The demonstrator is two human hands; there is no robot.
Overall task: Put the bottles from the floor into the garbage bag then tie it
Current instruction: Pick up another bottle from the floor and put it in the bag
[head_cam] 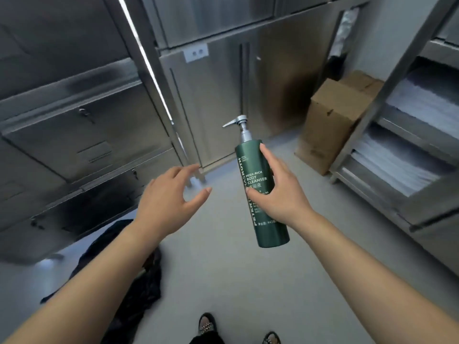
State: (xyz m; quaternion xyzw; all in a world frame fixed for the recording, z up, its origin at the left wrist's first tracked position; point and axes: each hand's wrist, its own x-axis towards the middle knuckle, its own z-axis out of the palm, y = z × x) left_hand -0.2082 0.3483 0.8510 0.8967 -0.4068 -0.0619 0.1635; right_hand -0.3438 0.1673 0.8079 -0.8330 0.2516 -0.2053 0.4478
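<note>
Bottle (272, 229): dark green with a silver pump on top, held in the air above the floor (236, 281), nearly upright; white letters on it read "BODY CLEANSER".
Right hand (280, 194): its grip is wrapped round the middle of the bottle, thumb on the front over the label, fingers round the far side.
Left hand (166, 197): in the air just left of the bottle, not touching it; its grip is spread, fingers loosely bent, holding nothing.
Garbage bag (139, 281): black, lies crumpled on the floor under the left forearm, near the steel cabinet (74, 125) on the left.
Cardboard box (330, 122): brown, stands on the floor ahead, just beside the shelf rack (372, 115).
Shelf rack: steel, on the right, with white stacks on its shelves.
Shoes (207, 324): two patterned toes at the bottom edge.
</note>
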